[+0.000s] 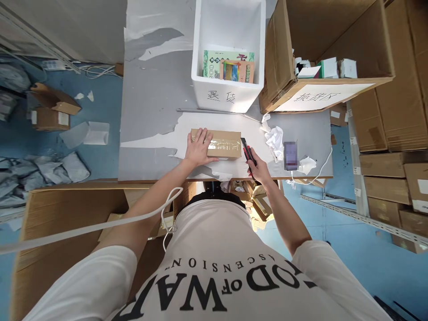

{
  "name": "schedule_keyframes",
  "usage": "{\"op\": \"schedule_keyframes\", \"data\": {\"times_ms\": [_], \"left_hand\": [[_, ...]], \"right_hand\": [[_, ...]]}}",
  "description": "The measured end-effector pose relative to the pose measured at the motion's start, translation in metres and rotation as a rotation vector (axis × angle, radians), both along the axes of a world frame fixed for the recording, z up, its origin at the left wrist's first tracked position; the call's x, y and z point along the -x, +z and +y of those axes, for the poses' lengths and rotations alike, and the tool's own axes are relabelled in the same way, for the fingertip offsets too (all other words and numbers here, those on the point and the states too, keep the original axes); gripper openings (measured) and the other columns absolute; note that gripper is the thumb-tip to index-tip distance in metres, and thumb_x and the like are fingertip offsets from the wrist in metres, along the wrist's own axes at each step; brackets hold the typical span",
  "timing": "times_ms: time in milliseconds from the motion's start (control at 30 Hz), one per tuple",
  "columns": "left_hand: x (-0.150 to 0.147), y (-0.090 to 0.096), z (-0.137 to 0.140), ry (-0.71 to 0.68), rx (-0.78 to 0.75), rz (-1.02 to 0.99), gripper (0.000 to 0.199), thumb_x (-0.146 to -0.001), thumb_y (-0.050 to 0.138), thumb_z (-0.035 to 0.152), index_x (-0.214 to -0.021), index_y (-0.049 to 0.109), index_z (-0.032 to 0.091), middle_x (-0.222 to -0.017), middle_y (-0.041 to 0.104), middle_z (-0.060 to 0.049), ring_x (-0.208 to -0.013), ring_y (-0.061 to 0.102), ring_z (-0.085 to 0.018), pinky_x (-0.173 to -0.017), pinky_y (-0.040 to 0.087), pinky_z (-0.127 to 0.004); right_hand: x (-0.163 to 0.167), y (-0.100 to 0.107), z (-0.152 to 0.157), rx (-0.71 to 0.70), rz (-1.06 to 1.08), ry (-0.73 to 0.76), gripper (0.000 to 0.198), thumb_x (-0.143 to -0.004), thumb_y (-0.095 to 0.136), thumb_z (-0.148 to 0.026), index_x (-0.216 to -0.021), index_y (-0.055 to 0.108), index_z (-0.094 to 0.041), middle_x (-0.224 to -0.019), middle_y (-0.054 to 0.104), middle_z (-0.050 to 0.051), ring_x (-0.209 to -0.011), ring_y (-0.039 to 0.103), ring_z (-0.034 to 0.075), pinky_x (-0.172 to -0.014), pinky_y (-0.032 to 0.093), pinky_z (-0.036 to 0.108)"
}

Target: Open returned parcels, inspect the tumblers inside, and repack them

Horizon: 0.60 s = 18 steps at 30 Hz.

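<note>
A small brown cardboard box (pixel 227 145) with clear tape along its top lies on the table near the front edge. My left hand (pixel 199 149) rests flat on the box's left end, fingers spread, pressing on its top. In my right hand (pixel 258 167) is a black and red utility knife (pixel 246 150), gripped with the fingers wrapped round it. The knife's tip points up toward the box's right end; whether it touches the cardboard I cannot tell.
Behind stand a white foam bin (pixel 225 96) holding packets and a large carton (pixel 279 58) with small boxes. Crumpled paper (pixel 274 140) and a phone (pixel 290 156) on a white cable lie right. A white cord (pixel 100 225) crosses my left arm. An open carton (pixel 67 223) stands lower left.
</note>
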<state>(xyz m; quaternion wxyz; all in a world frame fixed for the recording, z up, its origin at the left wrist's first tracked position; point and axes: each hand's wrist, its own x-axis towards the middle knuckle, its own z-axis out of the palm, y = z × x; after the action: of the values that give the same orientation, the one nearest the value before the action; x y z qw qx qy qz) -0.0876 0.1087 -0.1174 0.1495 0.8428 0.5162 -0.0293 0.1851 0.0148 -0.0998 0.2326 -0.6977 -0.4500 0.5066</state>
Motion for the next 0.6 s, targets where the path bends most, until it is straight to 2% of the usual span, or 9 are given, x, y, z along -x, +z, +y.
{"op": "schedule_keyframes", "data": {"times_ms": [133,333,500,600], "left_hand": [[-0.002,0.001,-0.001,0.021,-0.001,-0.013,0.109,-0.076,0.042,0.083,-0.156,0.018,0.014,-0.162,0.013,-0.021,-0.151,0.007,-0.039,-0.116,0.002,-0.061],[-0.005,0.001,-0.01,0.063,0.031,-0.002,0.11,-0.074,0.042,0.085,-0.156,0.017,0.015,-0.162,0.01,-0.021,-0.151,0.003,-0.039,-0.115,0.008,-0.062],[-0.006,0.0,-0.013,0.083,0.048,0.013,0.111,-0.074,0.043,0.084,-0.156,0.015,0.014,-0.162,0.007,-0.022,-0.151,0.001,-0.038,-0.114,0.014,-0.061],[-0.006,-0.001,-0.012,0.082,0.039,-0.014,0.11,-0.075,0.045,0.083,-0.156,0.016,0.014,-0.162,0.009,-0.023,-0.151,0.002,-0.039,-0.113,0.015,-0.06]], "right_hand": [[-0.005,0.002,0.005,0.014,-0.034,0.035,0.07,-0.089,0.049,-0.036,-0.155,0.025,-0.032,-0.094,0.066,0.003,-0.051,0.055,0.008,-0.042,0.051,0.021],[-0.034,0.015,0.011,0.09,-0.036,0.166,0.067,-0.089,0.051,-0.029,-0.153,0.031,-0.035,-0.079,0.063,-0.001,-0.043,0.05,0.006,-0.038,0.047,0.02],[-0.042,0.017,-0.008,0.159,0.05,0.272,0.064,-0.088,0.052,-0.027,-0.151,0.037,-0.031,-0.069,0.059,-0.003,-0.041,0.047,0.007,-0.039,0.044,0.021],[-0.039,0.012,-0.025,0.136,0.07,0.27,0.062,-0.088,0.051,-0.031,-0.149,0.04,-0.029,-0.069,0.06,-0.002,-0.042,0.047,0.008,-0.04,0.044,0.022]]}}
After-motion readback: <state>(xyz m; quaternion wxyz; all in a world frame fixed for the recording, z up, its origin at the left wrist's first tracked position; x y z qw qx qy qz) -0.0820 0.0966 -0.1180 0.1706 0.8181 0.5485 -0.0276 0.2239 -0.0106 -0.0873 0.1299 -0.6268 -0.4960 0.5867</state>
